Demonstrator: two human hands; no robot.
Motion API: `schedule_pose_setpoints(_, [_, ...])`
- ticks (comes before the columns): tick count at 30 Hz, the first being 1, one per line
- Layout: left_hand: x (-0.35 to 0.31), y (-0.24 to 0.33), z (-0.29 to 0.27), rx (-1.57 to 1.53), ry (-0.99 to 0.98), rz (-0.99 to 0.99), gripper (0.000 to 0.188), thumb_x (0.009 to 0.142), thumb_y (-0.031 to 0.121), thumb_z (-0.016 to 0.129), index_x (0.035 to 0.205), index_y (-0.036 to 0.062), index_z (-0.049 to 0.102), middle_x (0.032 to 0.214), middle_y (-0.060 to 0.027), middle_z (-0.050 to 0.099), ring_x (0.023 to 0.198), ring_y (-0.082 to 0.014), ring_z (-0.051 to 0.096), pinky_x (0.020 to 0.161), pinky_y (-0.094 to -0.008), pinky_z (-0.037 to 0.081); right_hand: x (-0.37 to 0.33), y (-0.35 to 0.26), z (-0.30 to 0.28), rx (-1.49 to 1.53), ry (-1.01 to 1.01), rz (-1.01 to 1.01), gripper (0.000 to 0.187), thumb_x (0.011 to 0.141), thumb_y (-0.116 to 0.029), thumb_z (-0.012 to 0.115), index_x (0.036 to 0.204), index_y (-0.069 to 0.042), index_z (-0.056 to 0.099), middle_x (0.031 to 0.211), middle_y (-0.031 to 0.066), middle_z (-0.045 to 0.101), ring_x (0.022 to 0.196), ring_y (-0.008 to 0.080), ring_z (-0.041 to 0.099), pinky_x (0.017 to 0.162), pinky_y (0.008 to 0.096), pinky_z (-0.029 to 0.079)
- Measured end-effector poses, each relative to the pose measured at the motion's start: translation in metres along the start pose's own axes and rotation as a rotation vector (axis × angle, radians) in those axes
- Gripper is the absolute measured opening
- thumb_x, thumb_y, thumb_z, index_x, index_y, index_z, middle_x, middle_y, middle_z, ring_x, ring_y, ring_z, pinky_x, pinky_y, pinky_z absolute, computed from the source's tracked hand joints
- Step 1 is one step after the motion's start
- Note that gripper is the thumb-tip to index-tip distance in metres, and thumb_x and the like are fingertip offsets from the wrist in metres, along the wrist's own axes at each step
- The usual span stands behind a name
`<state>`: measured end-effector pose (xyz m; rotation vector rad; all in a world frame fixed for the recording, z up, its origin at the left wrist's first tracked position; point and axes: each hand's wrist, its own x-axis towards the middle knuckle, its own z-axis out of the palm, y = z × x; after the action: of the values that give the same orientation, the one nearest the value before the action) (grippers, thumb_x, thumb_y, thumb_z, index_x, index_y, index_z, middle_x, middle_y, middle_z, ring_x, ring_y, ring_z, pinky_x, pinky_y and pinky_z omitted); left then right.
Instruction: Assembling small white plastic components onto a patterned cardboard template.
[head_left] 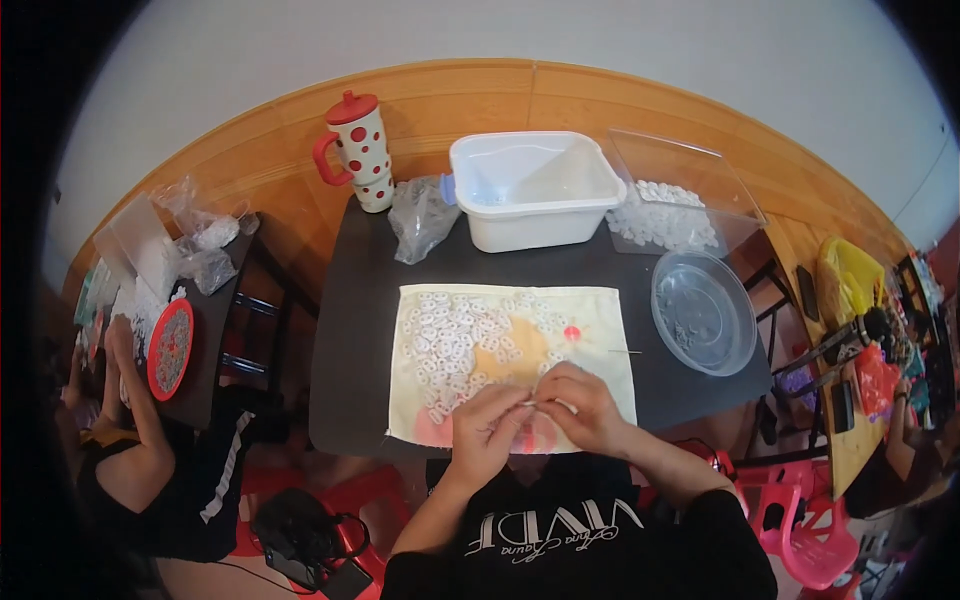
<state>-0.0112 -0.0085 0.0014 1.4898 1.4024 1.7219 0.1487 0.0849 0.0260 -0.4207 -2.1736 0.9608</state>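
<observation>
Both hands meet over the near edge of a pale yellow cloth (590,345) laid on the dark table. My left hand (488,430) is closed in a pinch, its fingertips touching those of my right hand (582,405), which pinches too. Whatever lies between the fingertips is too small to make out. Many small white pieces with holes (440,340) are spread over the cloth's left half and middle. A round red piece (572,333) lies right of them. Near the cloth's right edge is a thin needle-like stick (625,352).
A white tub (535,225) stands at the back, beside a crumpled clear bag (422,222) and a spotted tumbler (362,150). Back right are white pieces (665,215) by a clear lid, and a round clear container (705,315). People work at tables on both sides; a red tray (171,350) is left.
</observation>
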Motion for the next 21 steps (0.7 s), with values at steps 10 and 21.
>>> schedule_pose_setpoints(10, [-0.007,-0.011,0.013,-0.374,0.046,-0.354,0.01,0.09,-0.004,0.064,0.099,-0.0047,0.069,0.079,-0.0066,0.066,0.065,-0.0095,0.06,0.059,-0.0212,0.048,-0.023,0.027,-0.057,-0.39,0.129,0.171,0.009,0.075,0.001,0.073,0.082,-0.002,0.067,0.084,0.0122,0.063,0.078,0.0293,0.063,0.068,0.0365,0.05])
schedule_pose_setpoints(21, [-0.005,-0.016,0.015,-0.113,-0.034,-0.19,0.019,0.086,-0.008,0.066,0.104,-0.003,0.069,0.083,-0.0039,0.062,0.07,-0.0088,0.056,0.063,-0.0218,0.044,-0.013,0.025,-0.033,-0.612,-0.019,0.007,0.021,0.07,-0.007,0.073,0.09,-0.003,0.067,0.084,0.0099,0.057,0.078,0.0295,0.058,0.069,0.0386,0.048])
